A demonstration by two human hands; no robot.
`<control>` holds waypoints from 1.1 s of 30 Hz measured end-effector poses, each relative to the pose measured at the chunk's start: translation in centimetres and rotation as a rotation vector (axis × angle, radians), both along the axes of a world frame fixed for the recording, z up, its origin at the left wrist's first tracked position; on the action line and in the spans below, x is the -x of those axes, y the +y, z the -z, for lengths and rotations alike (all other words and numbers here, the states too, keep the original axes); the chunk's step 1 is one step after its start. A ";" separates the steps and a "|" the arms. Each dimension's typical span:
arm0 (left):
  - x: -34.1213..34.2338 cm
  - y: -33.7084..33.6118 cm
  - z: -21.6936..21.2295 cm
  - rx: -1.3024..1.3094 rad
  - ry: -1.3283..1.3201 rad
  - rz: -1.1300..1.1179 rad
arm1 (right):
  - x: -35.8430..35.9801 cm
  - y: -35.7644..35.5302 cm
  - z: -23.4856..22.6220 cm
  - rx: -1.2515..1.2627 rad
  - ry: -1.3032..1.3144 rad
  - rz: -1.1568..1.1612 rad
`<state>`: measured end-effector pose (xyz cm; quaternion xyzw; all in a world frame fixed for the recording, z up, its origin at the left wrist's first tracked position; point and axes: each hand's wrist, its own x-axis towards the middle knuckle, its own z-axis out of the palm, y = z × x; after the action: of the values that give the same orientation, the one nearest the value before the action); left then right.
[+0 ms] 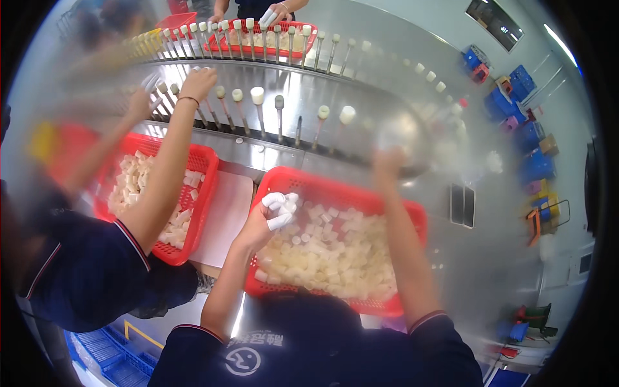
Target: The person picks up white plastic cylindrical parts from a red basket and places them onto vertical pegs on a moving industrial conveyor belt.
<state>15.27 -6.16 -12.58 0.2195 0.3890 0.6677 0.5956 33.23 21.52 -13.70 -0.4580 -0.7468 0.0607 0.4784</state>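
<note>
Head view: left hand [274,209] pinches a white piece over the red basket [412,216] of pieces; right hand [389,161] blurred near the pins [279,116], grip unclear.

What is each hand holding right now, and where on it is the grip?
The left hand, over the red basket of white caps, pinches something too small to identify. The right hand is too blurred to tell.

Blue crates [516,97] and small coloured boxes [540,200] stacked along the right wall; dark rectangular panel [494,20] at upper right; its face is not legible
</note>
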 end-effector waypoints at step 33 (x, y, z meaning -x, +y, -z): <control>-1.1 18.3 -1.5 0.111 1.491 -0.403 | -5.6 -5.4 -6.4 0.599 0.410 -0.463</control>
<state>16.41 12.16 -11.03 0.5057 0.7526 0.4183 0.0535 38.82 16.08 -7.29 -0.3755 -0.6688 0.4702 0.4365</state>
